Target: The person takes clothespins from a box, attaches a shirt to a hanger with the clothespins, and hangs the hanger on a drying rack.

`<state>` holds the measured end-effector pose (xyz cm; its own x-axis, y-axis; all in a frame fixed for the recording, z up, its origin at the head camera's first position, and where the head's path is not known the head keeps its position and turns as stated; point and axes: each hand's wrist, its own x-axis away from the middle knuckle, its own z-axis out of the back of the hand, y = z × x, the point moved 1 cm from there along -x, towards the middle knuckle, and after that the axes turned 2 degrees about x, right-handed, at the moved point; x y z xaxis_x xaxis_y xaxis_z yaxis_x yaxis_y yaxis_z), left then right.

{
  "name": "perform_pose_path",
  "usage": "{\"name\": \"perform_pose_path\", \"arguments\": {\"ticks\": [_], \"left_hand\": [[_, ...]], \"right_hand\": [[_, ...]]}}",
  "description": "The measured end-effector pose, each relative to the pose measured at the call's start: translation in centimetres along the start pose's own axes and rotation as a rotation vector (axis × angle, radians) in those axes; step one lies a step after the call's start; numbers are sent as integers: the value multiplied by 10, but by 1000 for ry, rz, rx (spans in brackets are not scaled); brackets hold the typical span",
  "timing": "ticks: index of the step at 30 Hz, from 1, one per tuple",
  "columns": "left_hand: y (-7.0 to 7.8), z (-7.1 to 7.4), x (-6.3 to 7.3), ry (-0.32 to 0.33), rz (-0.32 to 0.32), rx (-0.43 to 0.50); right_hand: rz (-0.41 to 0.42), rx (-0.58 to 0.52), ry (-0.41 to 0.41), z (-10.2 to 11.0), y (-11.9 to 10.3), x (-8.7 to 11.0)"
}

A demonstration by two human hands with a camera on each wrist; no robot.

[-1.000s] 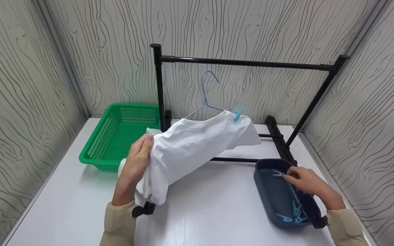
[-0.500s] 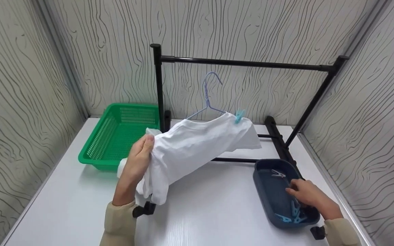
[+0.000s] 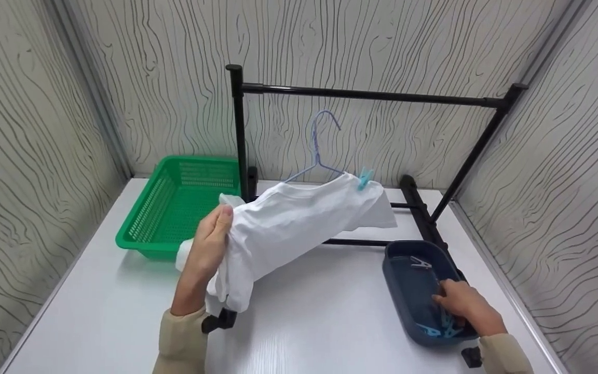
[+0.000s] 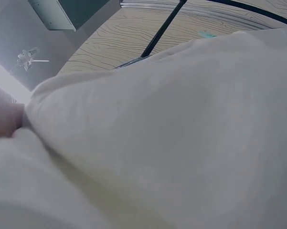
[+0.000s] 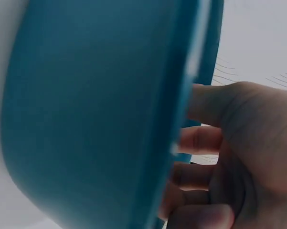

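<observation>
White shirt (image 3: 294, 221) in left hand (image 3: 211, 241); right hand (image 3: 464, 302) moved nearer blue clips (image 3: 429, 330).

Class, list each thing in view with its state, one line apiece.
White shirt: on purple hanger, tilted
Hanger: hook off black rack
Rack: upright
Turquoise peg: clipped on shirt
Dark blue tub: upright
Pale peg: loose in tub
Blue pegs: in tub, partly hidden
Green basket: upright
Left hand: gripping shirt
Right hand: in tub, grip unclear

shirt (image 3: 294, 218) white | clip (image 3: 365, 179) turquoise | tub (image 3: 414, 288) blue | wall (image 3: 382, 47) wavy-grained
</observation>
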<state>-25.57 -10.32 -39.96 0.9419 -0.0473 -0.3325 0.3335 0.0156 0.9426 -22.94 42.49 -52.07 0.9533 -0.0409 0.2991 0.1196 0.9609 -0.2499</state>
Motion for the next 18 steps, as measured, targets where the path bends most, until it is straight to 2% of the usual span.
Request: {"name": "perform_pose_path", "arguments": {"ticks": [7, 14, 18], "left_hand": [[-2, 2, 2, 36, -34, -9], [-4, 1, 2, 41, -38, -9], [-5, 2, 2, 49, -31, -6]], "right_hand": [[-3, 129, 8, -2, -2, -6], [-19, 146, 8, -4, -2, -7], [22, 148, -1, -8, -2, -11]]}}
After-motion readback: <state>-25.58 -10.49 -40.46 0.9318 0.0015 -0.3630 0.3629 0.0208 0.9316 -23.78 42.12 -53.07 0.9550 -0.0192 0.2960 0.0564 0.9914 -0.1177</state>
